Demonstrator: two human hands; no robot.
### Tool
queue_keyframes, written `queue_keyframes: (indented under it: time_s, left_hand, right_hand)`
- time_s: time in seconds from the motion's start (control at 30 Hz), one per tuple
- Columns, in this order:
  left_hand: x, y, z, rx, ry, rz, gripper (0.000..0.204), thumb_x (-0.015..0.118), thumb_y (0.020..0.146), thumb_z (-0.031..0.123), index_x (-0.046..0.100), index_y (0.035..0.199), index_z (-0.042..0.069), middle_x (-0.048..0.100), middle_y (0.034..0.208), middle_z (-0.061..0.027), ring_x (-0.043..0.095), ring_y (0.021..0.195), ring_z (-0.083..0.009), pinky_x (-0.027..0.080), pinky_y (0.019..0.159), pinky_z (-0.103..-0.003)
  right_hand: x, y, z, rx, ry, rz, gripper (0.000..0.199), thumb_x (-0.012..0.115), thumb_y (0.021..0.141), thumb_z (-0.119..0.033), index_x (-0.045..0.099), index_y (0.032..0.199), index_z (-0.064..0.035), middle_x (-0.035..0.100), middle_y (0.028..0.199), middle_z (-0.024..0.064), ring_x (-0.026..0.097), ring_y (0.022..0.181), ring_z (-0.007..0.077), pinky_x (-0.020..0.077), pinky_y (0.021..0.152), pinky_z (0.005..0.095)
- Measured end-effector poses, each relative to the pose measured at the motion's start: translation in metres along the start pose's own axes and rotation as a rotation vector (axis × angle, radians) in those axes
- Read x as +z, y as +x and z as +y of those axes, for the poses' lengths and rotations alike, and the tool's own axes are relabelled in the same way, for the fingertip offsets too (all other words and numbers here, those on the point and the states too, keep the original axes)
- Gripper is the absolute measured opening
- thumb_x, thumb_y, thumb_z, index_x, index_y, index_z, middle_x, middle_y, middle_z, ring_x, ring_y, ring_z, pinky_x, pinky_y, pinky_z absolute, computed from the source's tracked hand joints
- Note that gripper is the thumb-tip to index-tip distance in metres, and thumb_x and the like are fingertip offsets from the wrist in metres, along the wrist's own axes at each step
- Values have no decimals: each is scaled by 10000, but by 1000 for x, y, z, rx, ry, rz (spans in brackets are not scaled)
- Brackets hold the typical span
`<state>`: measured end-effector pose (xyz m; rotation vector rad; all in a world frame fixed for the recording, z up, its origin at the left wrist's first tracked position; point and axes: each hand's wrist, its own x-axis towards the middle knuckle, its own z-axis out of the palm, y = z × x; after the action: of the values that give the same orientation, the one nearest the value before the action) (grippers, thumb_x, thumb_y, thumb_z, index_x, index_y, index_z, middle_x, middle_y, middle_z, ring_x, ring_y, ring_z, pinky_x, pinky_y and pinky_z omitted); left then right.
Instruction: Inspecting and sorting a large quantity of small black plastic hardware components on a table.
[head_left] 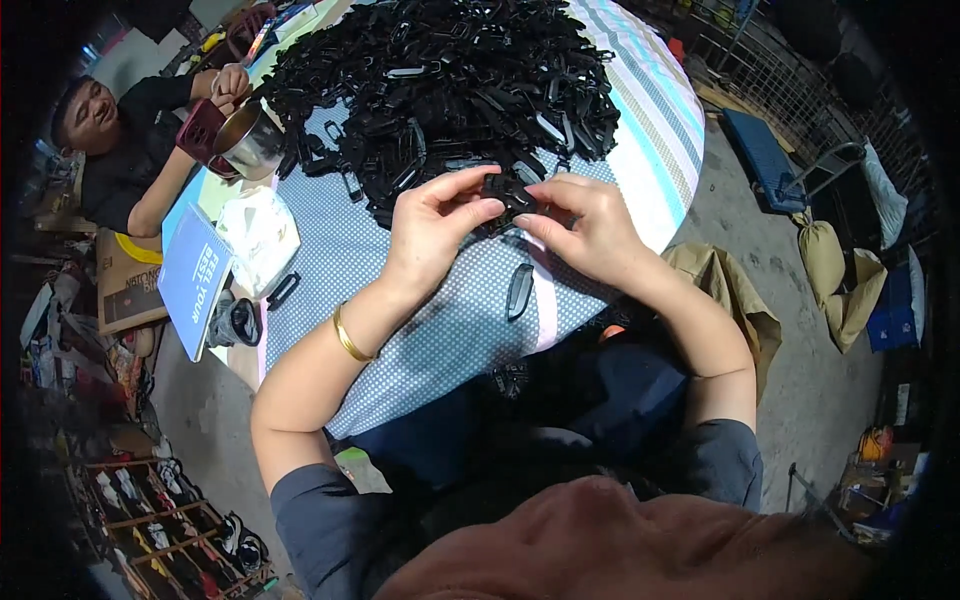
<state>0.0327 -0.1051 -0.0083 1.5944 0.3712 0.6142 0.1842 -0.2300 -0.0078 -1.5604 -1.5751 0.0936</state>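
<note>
1. Held pc: small glossy black plastic piece (511, 197), approx. mid-frame, just above ctr, btwn both hands, at the heap's lower edge.
2. Its visible part slants upper L to lower R; ends partly covered by fingers, so can't tell which end points where, nor full long axis.
3. L hand (430, 225): thumb + index pinching the pc's L side; other fingers curled behind, mostly hidden.
4. R hand (590, 225): thumb + index pinching its R side; rest bent, close tog.
5. Loose dark oblong plastic piece w/ grey rim (519, 292), below the hands: long axis near vert., top leaning slightly R.
6. Black oblong plastic loop (284, 291), L of ctr: long axis lower L to upper R.
7. Big heap of black plastic pcs (440, 110), upper ctr, pointing all ways, on blue-and-white patterned tablecloth (335, 260).
8. Upper L: shiny metal cup (255, 150); below it, crumpled white plastic bag (262, 225) beside blue notebook (195, 285).
</note>
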Motion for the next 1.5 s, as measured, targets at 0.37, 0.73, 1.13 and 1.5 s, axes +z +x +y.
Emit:
queue_keyframes:
  time_s: [0.37,0.73,1.13,1.5]
  left_hand:
    - [7,0,0,-32,-239,28,323,567,861,41,543,1175,-31,623,1061,-93,582,919,-109,470,832,-231]
    - [-5,0,6,-18,-316,-190,249,525,874,32,590,1107,-27,636,1000,-91,589,906,-141,466,832,-248]
    - [-8,-4,22,-138,510,-517,243,689,755,114,607,946,-12,575,680,-22,533,629,-89,447,604,-241]
    - [11,4,-5,431,1038,-174,263,688,724,153,625,909,-22,566,919,-121,498,901,-283,442,783,-349]
  right_hand:
    - [12,1,-6,-184,-180,147,270,744,694,-147,598,849,19,584,750,104,577,583,182,462,515,274]
    - [13,-3,-11,-157,51,44,214,704,732,-147,617,810,32,546,632,130,544,563,257,414,514,326]
    - [-10,10,21,-170,-387,-54,202,580,697,-8,627,893,-24,609,906,120,573,835,306,477,732,374]
    - [-26,7,43,-115,-454,-208,344,565,674,46,623,1005,-23,604,905,118,537,885,289,454,783,361]
